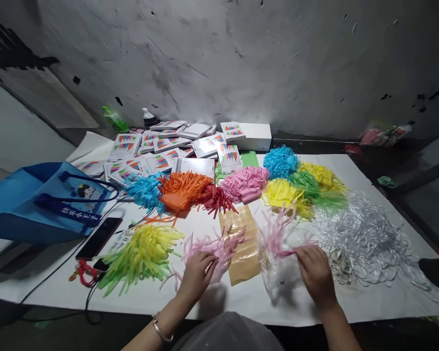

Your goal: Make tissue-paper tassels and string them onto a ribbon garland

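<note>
Pink paper strips (219, 246) lie mid-table under left hand (196, 274), fingers curled onto them | right hand (315, 273) pinches another pink bundle (278, 234) over clear plastic bag (283, 278) | step: seemingly bundling or bagging | next: a firm, gathering grip.

A makeshift craft workspace: piles of colored paper strips (185, 187) lie on a paper-covered table (351, 302), with stacked small boxes (175, 144) behind them against a scuffed grey wall (241, 58).
</note>
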### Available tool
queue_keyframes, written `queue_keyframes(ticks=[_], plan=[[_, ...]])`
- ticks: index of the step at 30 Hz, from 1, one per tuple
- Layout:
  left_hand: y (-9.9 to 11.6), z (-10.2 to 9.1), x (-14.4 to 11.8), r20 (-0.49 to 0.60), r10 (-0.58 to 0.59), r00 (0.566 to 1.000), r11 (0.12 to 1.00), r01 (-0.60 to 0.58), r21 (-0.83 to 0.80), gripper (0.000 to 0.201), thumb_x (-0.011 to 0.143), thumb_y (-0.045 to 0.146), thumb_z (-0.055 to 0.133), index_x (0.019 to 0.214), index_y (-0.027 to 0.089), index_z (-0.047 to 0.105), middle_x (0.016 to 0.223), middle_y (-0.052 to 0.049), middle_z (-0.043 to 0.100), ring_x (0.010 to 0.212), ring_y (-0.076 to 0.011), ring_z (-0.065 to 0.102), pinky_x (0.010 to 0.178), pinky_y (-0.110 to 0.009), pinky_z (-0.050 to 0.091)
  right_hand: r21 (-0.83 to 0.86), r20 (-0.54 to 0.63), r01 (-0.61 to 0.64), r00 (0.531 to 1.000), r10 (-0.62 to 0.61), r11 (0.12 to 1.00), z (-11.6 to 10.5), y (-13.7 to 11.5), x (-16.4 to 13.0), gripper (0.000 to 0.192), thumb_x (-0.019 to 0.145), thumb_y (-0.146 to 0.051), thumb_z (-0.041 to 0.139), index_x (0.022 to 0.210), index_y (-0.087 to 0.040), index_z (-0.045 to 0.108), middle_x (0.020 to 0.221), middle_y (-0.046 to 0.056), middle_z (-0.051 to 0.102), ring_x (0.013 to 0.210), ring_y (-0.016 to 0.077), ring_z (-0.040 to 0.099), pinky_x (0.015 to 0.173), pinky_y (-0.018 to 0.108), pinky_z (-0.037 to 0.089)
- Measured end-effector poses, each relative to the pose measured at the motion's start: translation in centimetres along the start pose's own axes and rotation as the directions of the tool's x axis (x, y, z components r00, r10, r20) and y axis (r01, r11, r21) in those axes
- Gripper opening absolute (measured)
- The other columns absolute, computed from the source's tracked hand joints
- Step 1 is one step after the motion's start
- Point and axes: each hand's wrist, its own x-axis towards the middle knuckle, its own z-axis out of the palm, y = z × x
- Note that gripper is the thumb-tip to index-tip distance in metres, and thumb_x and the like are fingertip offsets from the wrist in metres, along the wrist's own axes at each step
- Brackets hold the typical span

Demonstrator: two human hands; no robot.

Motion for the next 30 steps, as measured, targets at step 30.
queue_keyframes(ticks=[30], plan=[[13.8, 1.0, 4.1, 0.770, 0.064, 0.635, 0.117, 0.762, -0.637, 0.040, 0.062, 0.045, 0.085, 0.067, 0.011, 0.066, 0.060, -0.001, 0.061, 0.053, -0.0080, 0.048, 0.051, -0.020, 0.030, 0.166, 0.015, 0.178, 0.983, -0.183, 0.970, 0.5, -7.8, -1.3, 0.042, 0.086, -0.004, 0.053, 0.119, -0.028, 0.061, 0.090, 0.002, 0.071, 0.087, 0.0187, 0.066, 0.096, 0.049, 0.044]])
